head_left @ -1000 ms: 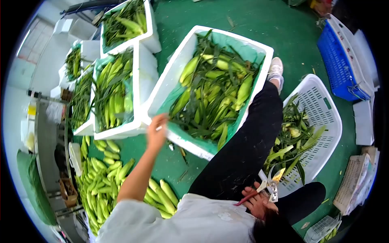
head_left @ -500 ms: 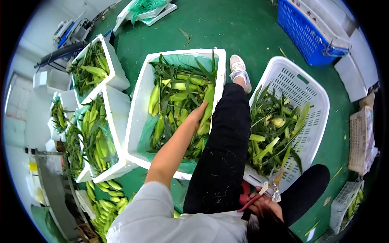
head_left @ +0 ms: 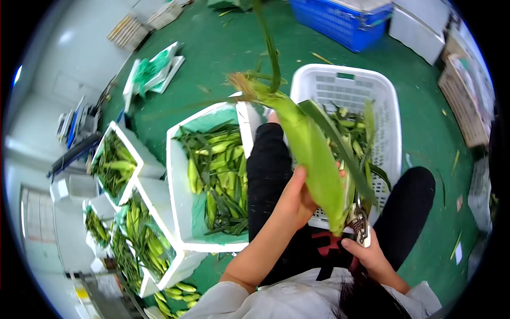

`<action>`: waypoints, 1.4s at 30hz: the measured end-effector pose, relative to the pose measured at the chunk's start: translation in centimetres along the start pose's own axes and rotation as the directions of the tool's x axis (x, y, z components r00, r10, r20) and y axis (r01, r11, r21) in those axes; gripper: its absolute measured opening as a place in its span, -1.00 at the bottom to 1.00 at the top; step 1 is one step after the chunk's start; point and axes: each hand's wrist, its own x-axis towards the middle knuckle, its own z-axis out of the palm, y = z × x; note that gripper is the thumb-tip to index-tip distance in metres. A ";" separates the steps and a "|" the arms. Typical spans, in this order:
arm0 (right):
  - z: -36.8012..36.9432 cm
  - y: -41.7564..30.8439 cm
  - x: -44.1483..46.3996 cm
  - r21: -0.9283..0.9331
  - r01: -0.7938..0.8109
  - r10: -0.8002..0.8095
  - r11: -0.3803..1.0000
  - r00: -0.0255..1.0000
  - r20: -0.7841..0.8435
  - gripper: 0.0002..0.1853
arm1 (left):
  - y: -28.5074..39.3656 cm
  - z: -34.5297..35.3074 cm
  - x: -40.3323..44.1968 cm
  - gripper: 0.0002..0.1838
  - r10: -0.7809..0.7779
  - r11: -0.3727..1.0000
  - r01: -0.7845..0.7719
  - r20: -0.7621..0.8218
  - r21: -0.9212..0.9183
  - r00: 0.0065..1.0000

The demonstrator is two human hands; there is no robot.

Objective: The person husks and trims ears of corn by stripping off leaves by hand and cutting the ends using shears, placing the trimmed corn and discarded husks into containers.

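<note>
My left hand (head_left: 298,198) is wrapped round an ear of corn (head_left: 308,149) in its green husk, held up before me with its silk end pointing away and to the left. Long leaves hang off the ear. In my right hand (head_left: 372,252) are pruning shears (head_left: 359,226), their jaws close to the stem end of the ear; whether the blades touch it I cannot tell. Beneath the ear stands a white plastic basket (head_left: 393,106) holding leaves and husks. At my left leg is a white foam box (head_left: 172,212) lined with green film and filled with unhusked corn.
More foam boxes (head_left: 164,223) of corn stand at the left. Trimmed ears (head_left: 183,297) lie on the floor below them. A blue crate (head_left: 340,26) stands at the far right, with a beige crate (head_left: 462,101) beyond. Foam lids (head_left: 170,72) lie at the back left.
My left hand has lifted an ear of corn out of the foam box and brought it right, over my lap. My right hand has brought the shears to its stem end. The view has turned right.
</note>
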 end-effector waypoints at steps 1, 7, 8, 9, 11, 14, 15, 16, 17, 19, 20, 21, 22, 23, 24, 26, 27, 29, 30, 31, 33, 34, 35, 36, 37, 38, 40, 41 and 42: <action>-1.1 0.9 -0.7 -0.212 0.092 -0.107 0.973 0.992 -0.064 -0.21 | -1.2 -0.2 1.7 -0.36 -0.086 0.996 0.086 -0.022 0.002 0.996; -4.5 -2.5 -1.4 -0.817 0.116 -0.396 0.565 0.907 -0.145 -0.21 | -4.1 0.6 4.8 -0.35 0.153 0.649 -0.066 -0.045 0.758 0.987; -5.0 -2.7 -0.9 -0.763 0.084 -0.354 0.641 0.914 -0.197 -0.20 | -4.3 1.0 4.3 -0.33 0.190 0.549 -0.095 -0.014 0.831 0.982; -5.6 -2.7 -0.1 -0.704 0.052 -0.308 0.708 0.920 -0.242 -0.20 | -4.4 1.5 3.8 -0.31 0.226 0.442 -0.125 0.025 0.888 0.974; -7.1 -3.0 2.1 -0.665 0.036 -0.276 0.746 0.925 -0.260 -0.16 | -4.4 2.1 2.6 -0.29 0.252 0.157 -0.096 0.054 0.983 0.966; -8.8 -4.6 4.8 -0.700 0.051 -0.250 0.712 0.950 -0.185 -0.06 | -4.4 3.0 0.8 -0.23 0.294 -0.103 -0.060 0.088 0.993 0.952; -9.3 -5.1 5.3 -0.728 0.081 -0.255 0.680 0.958 -0.131 -0.04 | -4.3 2.7 0.4 -0.21 0.321 -0.157 -0.088 0.135 0.984 0.937; -9.7 -5.9 5.6 -0.715 0.082 -0.210 0.694 0.973 -0.092 -0.02 | -4.2 2.5 0.0 -0.18 0.345 -0.211 -0.113 0.182 0.971 0.921; -10.0 -6.4 5.6 -0.734 0.102 -0.208 0.672 0.977 -0.055 -0.04 | -4.0 2.6 -0.3 -0.16 0.358 -0.246 -0.113 0.198 0.963 0.912; -10.9 -7.4 5.4 -0.716 0.118 -0.132 0.688 0.991 0.036 -0.06 | -3.4 3.3 -0.9 -0.13 0.388 -0.314 -0.108 0.231 0.943 0.892; -10.9 -8.1 5.1 -0.728 0.141 -0.121 0.670 0.989 0.080 -0.05 | -3.4 3.0 -1.0 -0.12 0.397 -0.335 -0.120 0.256 0.935 0.882; -10.9 -7.9 5.1 -0.716 0.149 -0.129 0.682 0.988 0.082 -0.05 | -3.4 3.1 -1.0 -0.12 0.372 -0.368 -0.123 0.267 0.922 0.889; -10.9 -7.5 5.1 -0.702 0.156 -0.139 0.695 0.987 0.082 -0.05 | -3.6 3.2 -1.1 -0.12 0.345 -0.401 -0.127 0.278 0.907 0.896; -10.9 -7.0 5.0 -0.688 0.162 -0.149 0.707 0.986 0.079 -0.05 | -3.8 3.3 -1.1 -0.12 0.315 -0.434 -0.135 0.290 0.891 0.904; -10.9 -6.6 5.3 -0.651 0.183 -0.163 0.737 0.982 0.091 -0.05 | -4.1 3.2 -1.0 -0.13 0.269 -0.489 -0.139 0.301 0.861 0.915; -11.1 -5.8 5.8 -0.583 0.176 -0.160 0.793 0.984 0.080 -0.09 | -4.2 2.8 -0.6 -0.14 0.256 -0.475 -0.185 0.336 0.860 0.906; -11.2 -5.4 6.1 -0.546 0.174 -0.157 0.820 0.985 0.078 -0.11 | -4.1 2.7 -0.4 -0.15 0.252 -0.470 -0.203 0.351 0.859 0.902; -11.4 -4.6 6.2 -0.542 0.150 -0.135 0.827 0.988 0.069 -0.45 | -3.2 3.2 -0.3 -0.15 0.191 -0.432 -0.169 0.273 0.886 0.943; -11.2 -4.7 5.8 -0.374 0.000 0.017 0.927 0.999 0.043 -0.55 | -2.6 2.8 0.0 -0.15 0.163 -0.363 -0.188 0.261 0.913 0.952; -11.0 -5.1 5.3 -0.191 -0.160 0.171 0.969 0.984 0.045 -0.65 | -2.1 2.6 0.1 -0.15 0.131 -0.292 -0.205 0.251 0.934 0.959; -11.0 -5.3 4.7 -0.372 -0.009 0.029 0.928 0.998 0.048 -0.72 | -1.3 2.8 0.2 -0.16 0.100 -0.198 -0.171 0.194 0.965 0.976; -11.1 -5.5 4.0 -0.545 0.027 -0.033 0.838 0.999 -0.001 -0.62 | -0.9 2.8 0.2 -0.16 0.091 -0.214 -0.180 0.203 0.960 0.975; -11.0 -6.2 3.4 -0.698 0.045 -0.100 0.715 0.994 -0.038 -0.52 | -0.7 2.8 0.1 -0.17 0.079 -0.228 -0.186 0.209 0.956 0.975; -11.0 -5.9 3.3 -0.789 0.120 -0.231 0.603 0.973 -0.029 -0.45 | -0.7 3.2 0.0 -0.17 0.098 -0.348 -0.171 0.217 0.922 0.971; -11.1 -5.7 3.2 -0.864 0.175 -0.356 0.471 0.934 -0.005 -0.37 | -0.8 3.8 0.0 -0.18 0.112 -0.461 -0.155 0.230 0.874 0.967; -11.3 -5.6 3.1 -0.924 0.210 -0.474 0.321 0.880 0.035 -0.29 | -0.9 4.2 0.2 -0.19 0.124 -0.566 -0.139 0.250 0.812 0.960; -10.9 -5.9 3.5 -0.933 0.127 -0.402 0.337 0.915 -0.020 -0.25 | -1.6 4.3 0.5 -0.22 0.156 -0.693 -0.139 0.336 0.707 0.929; -10.7 -6.0 3.7 -0.935 0.086 -0.364 0.345 0.930 -0.049 -0.22 | -1.9 4.3 0.6 -0.23 0.167 -0.750 -0.132 0.379 0.648 0.910; -10.5 -5.4 4.2 -0.950 0.113 -0.467 0.290 0.883 -0.038 -0.32 | -2.2 4.4 0.8 -0.24 0.174 -0.783 -0.112 0.388 0.612 0.905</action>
